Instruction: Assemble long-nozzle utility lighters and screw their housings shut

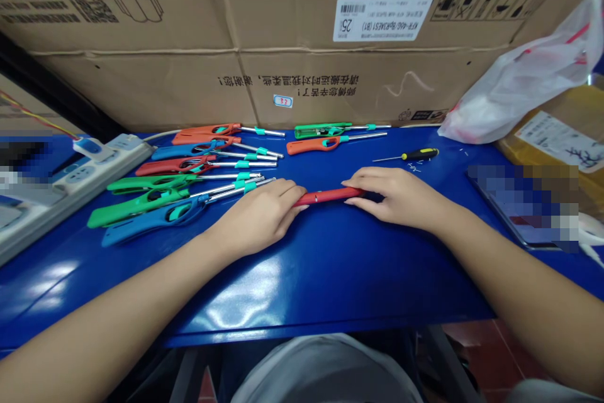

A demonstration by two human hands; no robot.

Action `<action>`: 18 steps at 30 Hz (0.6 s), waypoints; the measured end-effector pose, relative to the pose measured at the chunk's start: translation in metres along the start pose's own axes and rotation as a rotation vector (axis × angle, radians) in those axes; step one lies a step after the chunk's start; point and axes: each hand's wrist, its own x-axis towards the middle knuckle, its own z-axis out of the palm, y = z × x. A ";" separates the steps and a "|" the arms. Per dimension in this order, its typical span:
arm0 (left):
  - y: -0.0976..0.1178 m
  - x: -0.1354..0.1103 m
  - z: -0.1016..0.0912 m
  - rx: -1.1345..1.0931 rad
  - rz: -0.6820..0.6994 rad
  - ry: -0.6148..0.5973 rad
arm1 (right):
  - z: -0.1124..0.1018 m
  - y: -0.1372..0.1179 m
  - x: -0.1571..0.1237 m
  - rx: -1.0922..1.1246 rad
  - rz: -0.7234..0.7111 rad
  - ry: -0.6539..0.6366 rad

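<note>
A red long-necked lighter (328,195) lies on the blue table (330,264) between both my hands. My left hand (259,214) curls over its left end, fingers closed on it. My right hand (396,195) covers its right end, fingers resting over it. Only the lighter's middle part shows. To the left lies a row of several lighters (189,170) in orange, blue, red and green, their metal nozzles pointing right. A green lighter (325,131) and an orange lighter (325,143) lie further back. A small yellow-and-black screwdriver (415,154) lies behind my right hand.
Large cardboard boxes (283,44) wall off the back of the table. A white power strip (80,170) sits at the left. A plastic bag (523,76) and a brown parcel (557,139) lie at the right, with a flat dark object (514,202) in front.
</note>
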 end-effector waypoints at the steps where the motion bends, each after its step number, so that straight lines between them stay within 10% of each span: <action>1: -0.001 0.000 -0.001 0.001 -0.002 0.001 | -0.001 0.003 0.000 -0.024 -0.005 -0.005; 12: -0.002 0.000 -0.003 -0.109 -0.025 -0.032 | -0.003 0.002 0.000 -0.086 0.010 -0.016; 18: 0.010 0.004 0.006 -1.016 -0.431 -0.102 | -0.003 -0.004 0.002 -0.025 -0.004 -0.018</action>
